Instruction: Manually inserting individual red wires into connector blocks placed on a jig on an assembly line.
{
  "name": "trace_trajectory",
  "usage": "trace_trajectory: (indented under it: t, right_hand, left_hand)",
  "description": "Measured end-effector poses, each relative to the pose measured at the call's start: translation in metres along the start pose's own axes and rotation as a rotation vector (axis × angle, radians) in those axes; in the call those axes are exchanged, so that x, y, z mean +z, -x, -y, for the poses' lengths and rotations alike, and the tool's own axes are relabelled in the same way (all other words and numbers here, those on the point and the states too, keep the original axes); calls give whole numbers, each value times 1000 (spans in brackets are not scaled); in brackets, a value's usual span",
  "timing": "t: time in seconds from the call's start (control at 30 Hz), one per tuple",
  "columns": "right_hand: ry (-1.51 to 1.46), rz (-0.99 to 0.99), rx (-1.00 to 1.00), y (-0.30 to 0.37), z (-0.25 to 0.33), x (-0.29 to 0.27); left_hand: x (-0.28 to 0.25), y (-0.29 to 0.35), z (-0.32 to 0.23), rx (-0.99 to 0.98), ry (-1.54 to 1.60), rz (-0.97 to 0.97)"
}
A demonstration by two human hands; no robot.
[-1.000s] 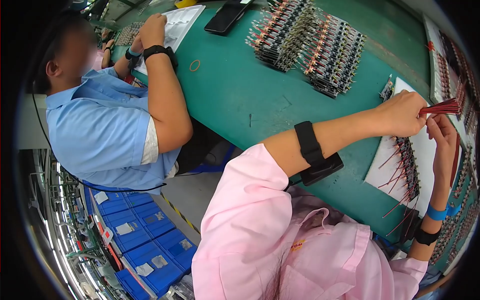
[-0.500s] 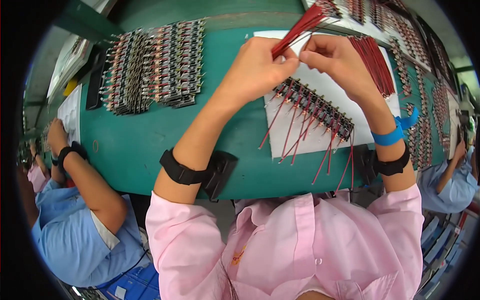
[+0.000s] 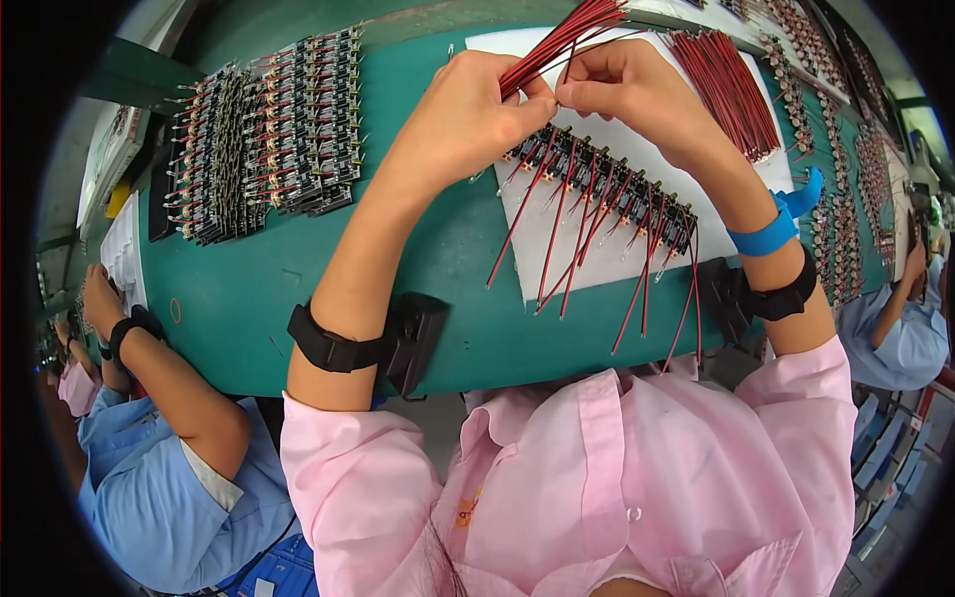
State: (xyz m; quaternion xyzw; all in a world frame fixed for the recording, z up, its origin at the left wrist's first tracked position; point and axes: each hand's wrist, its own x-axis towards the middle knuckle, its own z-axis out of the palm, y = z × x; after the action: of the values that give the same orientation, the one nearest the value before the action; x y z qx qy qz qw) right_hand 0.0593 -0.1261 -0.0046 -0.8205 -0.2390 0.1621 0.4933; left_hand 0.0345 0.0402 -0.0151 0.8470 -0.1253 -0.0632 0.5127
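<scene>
My left hand (image 3: 476, 117) is closed around a bundle of thin red and black wires (image 3: 557, 42), whose far ends fan out up and to the right. Fingertip to fingertip with it, my right hand (image 3: 647, 95) pinches a single dark wire (image 3: 567, 68) from beside the bundle. Just below both hands, a slanting row of small circuit boards (image 3: 619, 189) lies on a white sheet (image 3: 527, 269). Several red wires (image 3: 550, 234) stick out from these boards toward me, some reaching past the sheet's near edge.
A thick pile of red wires (image 3: 731, 95) rests at the sheet's right. Stacked circuit boards (image 3: 308, 124) stand left on the green table (image 3: 249, 318). More board rows (image 3: 841, 189) line the right side. A co-worker's arm (image 3: 184, 373) is at the left edge.
The view has shifted, so the table and both hands sit further left and slightly higher in the picture. Both hands keep their pinch close together; the wire bundle stays in my left hand.
</scene>
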Motion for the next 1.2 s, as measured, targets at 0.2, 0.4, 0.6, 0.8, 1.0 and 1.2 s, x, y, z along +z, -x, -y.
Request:
trace_trajectory:
  t: [0.2,0.4,0.6,0.8,1.0,1.2]
  right_hand:
    - [-29,-78,19,0,-6,8]
    - [65,-65,55,-3,-19,11]
    - [-38,-53,80,-1,-9,17]
    - [-125,-179,-52,-3,-9,11]
    - [-140,-209,-57,-3,-7,9]
    - [-166,-200,-62,-2,-5,10]
  left_hand:
    - [1,0,2,-26,-30,2]
    - [0,0,3,-53,-59,-56]
    - [0,1,-2,-3,-23,-175]
    - [1,-1,0,-2,-23,-131]
    - [2,2,-4,-35,104,-114]
    - [1,3,-3,-21,112,-111]
